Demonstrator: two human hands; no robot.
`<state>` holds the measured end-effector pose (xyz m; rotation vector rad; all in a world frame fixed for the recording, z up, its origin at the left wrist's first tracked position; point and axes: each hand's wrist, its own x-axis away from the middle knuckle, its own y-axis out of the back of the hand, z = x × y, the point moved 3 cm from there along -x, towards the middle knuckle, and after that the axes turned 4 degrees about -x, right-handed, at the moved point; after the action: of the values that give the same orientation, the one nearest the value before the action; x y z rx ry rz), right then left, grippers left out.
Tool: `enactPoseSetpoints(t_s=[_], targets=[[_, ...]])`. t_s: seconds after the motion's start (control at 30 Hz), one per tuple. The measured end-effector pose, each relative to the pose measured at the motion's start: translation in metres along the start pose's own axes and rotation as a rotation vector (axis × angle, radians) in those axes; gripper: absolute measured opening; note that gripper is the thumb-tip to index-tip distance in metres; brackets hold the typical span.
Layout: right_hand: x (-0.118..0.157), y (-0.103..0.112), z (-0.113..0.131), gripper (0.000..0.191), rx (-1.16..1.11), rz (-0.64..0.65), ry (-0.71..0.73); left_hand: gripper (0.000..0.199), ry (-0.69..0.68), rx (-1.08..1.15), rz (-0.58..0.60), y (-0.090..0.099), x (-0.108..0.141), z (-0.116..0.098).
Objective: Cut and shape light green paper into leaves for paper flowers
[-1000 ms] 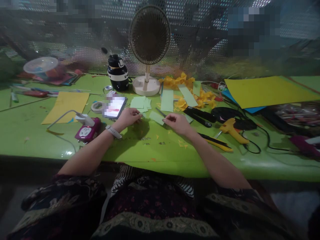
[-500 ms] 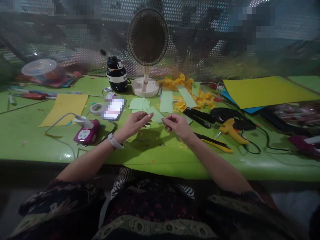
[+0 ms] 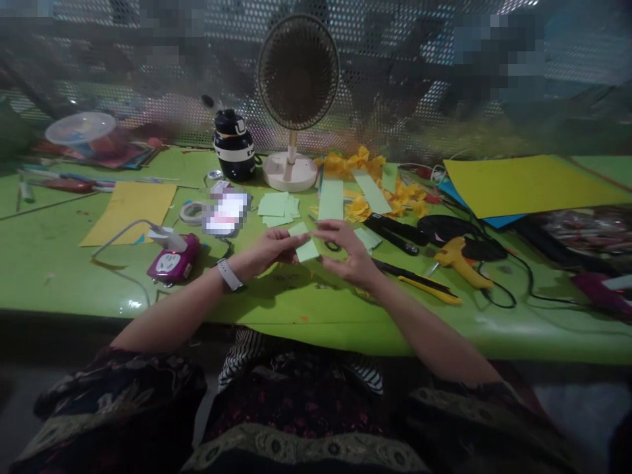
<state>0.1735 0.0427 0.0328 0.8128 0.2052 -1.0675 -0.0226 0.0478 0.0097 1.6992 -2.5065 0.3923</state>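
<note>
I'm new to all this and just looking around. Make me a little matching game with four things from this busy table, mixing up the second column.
Things:
1. Glue gun
2. Green paper piece
3. Fan
4. Bottle

Places, colours or states:
A. Standing just right of the bottle
B. Dark, with a white band
C. Yellow
D. Held in the left hand

Right pairs: 1-C, 2-D, 3-A, 4-B.

Pale green paper, tilted, between hands
</note>
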Motion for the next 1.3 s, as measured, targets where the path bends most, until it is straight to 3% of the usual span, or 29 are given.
enactPoseSetpoints(t_s=[0.1, 0.23, 0.4, 0.7, 1.3], targets=[[0.001, -0.003, 0.001, 0.022, 0.037, 0.041, 0.053, 0.03, -0.027, -0.059, 0.036, -0.002, 0.001, 0.001], [0.002, -0.005, 0.003, 0.017, 0.065, 0.037, 0.106, 0.032, -0.118, -0.099, -0.012, -0.004, 0.002, -0.001], [0.003, -0.007, 0.005, 0.009, 0.059, -0.092, 0.017, 0.031, -0.162, -0.102, -0.048, -0.008, 0.004, -0.002], [0.003, -0.012, -0.003, 0.037, -0.22, -0.146, -0.338, 0.018, -0.175, -0.082, 0.12, -0.015, 0.01, -0.005], [0.003, -0.012, -0.006, 0.032, -0.212, -0.145, -0.321, 0.033, -0.194, -0.153, 0.113, -0.018, 0.009, -0.001]])
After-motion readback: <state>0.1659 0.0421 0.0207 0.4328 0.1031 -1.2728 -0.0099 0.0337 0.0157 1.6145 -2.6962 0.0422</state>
